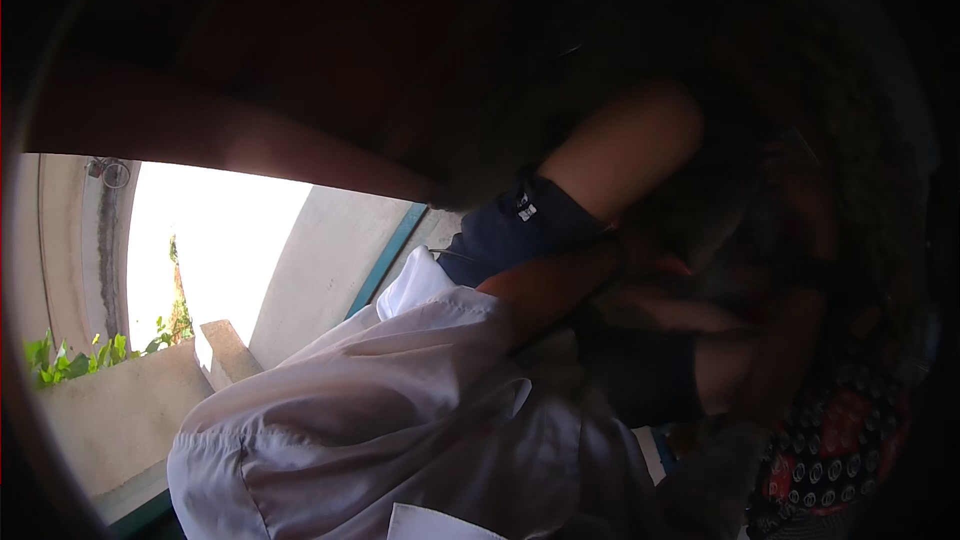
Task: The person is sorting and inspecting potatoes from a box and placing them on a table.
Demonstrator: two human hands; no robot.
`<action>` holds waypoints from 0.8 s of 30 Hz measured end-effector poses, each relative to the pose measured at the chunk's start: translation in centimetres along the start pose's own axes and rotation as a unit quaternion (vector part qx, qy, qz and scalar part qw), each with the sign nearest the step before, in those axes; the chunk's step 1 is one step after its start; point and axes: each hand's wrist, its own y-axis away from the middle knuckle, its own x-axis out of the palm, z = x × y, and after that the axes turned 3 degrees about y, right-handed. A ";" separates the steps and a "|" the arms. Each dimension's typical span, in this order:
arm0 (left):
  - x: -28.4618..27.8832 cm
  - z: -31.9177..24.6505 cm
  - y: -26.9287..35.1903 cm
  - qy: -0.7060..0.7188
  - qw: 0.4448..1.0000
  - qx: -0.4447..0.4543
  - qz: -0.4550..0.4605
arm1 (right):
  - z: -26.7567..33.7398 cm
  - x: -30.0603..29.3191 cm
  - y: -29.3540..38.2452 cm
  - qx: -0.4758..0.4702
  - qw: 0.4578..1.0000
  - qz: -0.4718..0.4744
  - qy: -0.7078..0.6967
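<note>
Deep shade covers most of the right half, and the picture appears turned sideways. What looks like my left forearm (555,292) comes out of a white shirt (375,405) and runs into the dark. Another forearm (787,352), seemingly my right, is faint farther right. Both hands are lost in shadow, so their fingers and anything in them cannot be made out. Around the arms are dark blue shorts (517,229) with a small pale mark, a bent bare knee (630,150) and a second bare leg (720,371).
Red-and-black patterned cloth (832,457) lies at the lower right. A dark reddish surface (247,127) spans the upper left. Beyond it are a pale wall (330,240) with a teal edge, a concrete planter (127,397) with green leaves, and glaring daylight.
</note>
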 end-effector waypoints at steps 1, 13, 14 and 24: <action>0.0 0.5 0.3 0.002 1.000 -0.008 0.010 | 0.2 0.2 0.3 0.003 1.000 0.004 -0.002; 1.3 1.2 -2.4 -0.022 0.992 -0.006 0.123 | -0.1 -0.9 3.9 -0.137 0.981 -0.046 0.131; 1.6 1.0 -3.0 -0.018 0.992 0.001 0.128 | -0.2 -1.2 4.3 -0.130 0.985 -0.062 0.098; 1.2 1.4 -4.6 -0.026 0.988 0.005 0.151 | 6.5 -3.9 8.6 -0.151 0.961 -0.146 0.178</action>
